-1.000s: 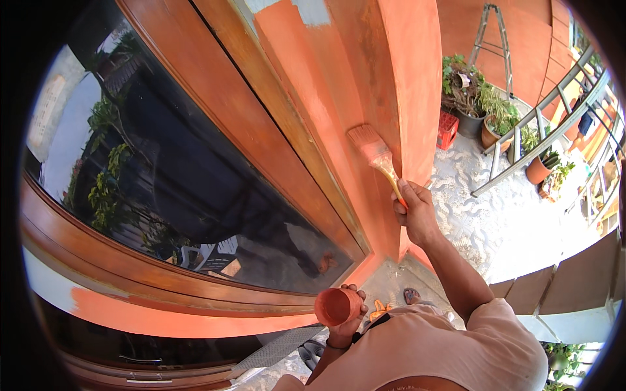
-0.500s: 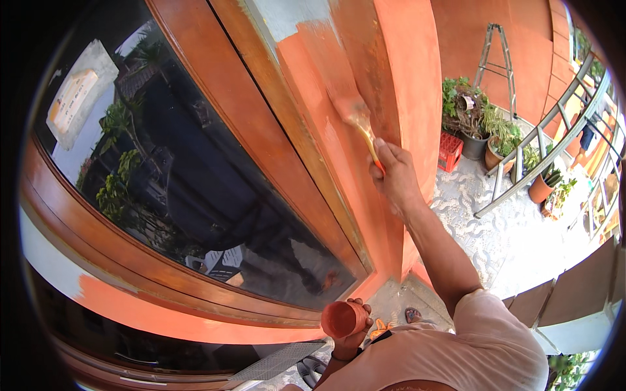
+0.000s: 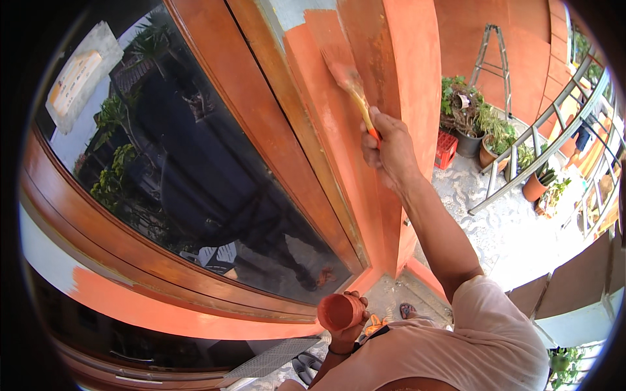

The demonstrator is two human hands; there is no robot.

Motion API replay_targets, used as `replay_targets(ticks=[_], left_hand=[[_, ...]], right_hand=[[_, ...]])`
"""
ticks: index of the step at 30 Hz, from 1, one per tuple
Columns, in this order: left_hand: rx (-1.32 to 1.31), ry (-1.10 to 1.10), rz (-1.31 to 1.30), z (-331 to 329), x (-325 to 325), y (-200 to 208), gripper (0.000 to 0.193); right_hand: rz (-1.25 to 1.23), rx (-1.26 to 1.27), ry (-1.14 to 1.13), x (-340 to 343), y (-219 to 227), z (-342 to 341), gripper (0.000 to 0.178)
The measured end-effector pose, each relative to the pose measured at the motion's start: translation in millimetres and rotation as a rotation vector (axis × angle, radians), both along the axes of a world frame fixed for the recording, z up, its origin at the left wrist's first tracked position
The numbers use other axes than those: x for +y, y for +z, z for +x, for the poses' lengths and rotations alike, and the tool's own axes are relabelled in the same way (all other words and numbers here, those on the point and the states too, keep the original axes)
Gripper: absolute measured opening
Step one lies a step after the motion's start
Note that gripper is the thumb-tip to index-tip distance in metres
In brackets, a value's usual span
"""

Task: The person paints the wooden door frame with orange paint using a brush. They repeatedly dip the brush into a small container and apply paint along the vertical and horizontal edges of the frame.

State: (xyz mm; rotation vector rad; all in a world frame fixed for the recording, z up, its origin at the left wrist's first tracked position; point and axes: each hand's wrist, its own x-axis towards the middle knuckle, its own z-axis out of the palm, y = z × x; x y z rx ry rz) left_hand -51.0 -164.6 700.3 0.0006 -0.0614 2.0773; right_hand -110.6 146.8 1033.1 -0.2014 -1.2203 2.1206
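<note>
My right hand is closed round the handle of a paintbrush, which is yellow with an orange end. Its bristles press on the wall strip beside the window frame, where fresh orange paint meets a pale grey unpainted patch above. Low in front of my body, my left hand grips a small orange-red paint cup with its mouth tilted up. Paint coats the inside of the cup; how much it holds is hard to see.
A wood-framed dark window fills the left. To the right stand potted plants, a red crate, a stepladder and a curved metal railing. Black sandals lie on the floor below.
My right hand and the brush have moved up and slightly left along the wall strip. The cup in my left hand has shifted slightly up in the picture.
</note>
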Motion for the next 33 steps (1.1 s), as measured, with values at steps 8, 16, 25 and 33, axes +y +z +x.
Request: replay_targets(ticks=[8, 16, 25, 33], left_hand=[[0.046, 0.009, -0.010, -4, -8, -1, 0.056], [0.032, 0.023, 0.014, -3, -11, -5, 0.056], [0.041, 0.081, -0.028, -9, -29, -11, 0.056], [0.022, 0.075, -0.001, -12, -25, -4, 0.055]], right_hand=[[-0.035, 0.286, 0.116, -8, 39, 16, 0.033], [-0.330, 0.181, 0.168, -20, -31, -5, 0.035], [-0.009, 0.305, 0.036, -13, 48, -16, 0.036], [0.135, -0.037, -0.120, -27, -91, 12, 0.040]])
